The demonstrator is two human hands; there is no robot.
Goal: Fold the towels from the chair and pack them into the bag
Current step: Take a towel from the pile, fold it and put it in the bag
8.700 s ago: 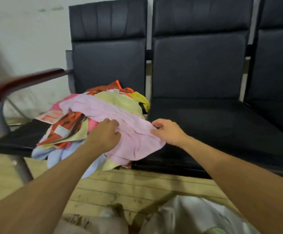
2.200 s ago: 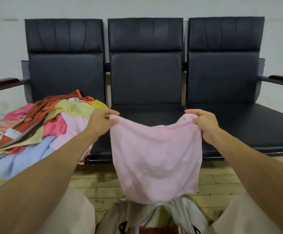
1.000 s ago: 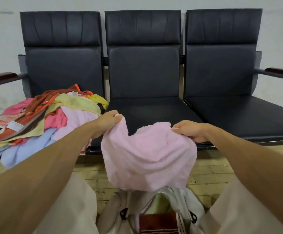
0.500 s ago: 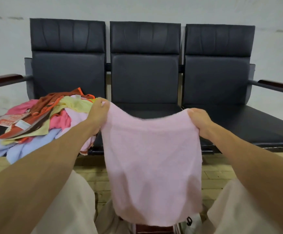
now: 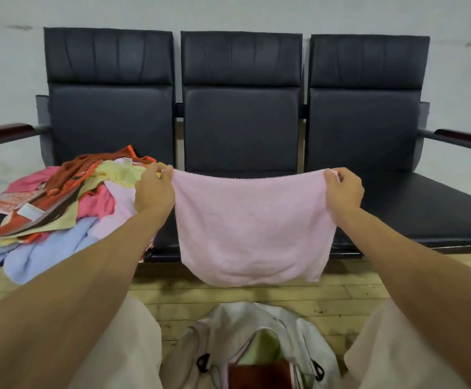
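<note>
Now pinches a fuzzy pink towel (image 5: 252, 228) by its top corners, left hand (image 5: 153, 189) and right hand (image 5: 342, 189) each curled tight on the cloth. Hangs flat between them, lower edge sagging in a soft curve. Just left of the left hand, crumpled multicoloured towel heap (image 5: 60, 203) on smooth black padded chair (image 5: 411, 209). Below both hands, limp white fabric bag (image 5: 256, 321), mouth open.

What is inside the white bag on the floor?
Inside the bag a dark red cloth and something pale green show. The bag's sides hide whatever lies deeper.
</note>
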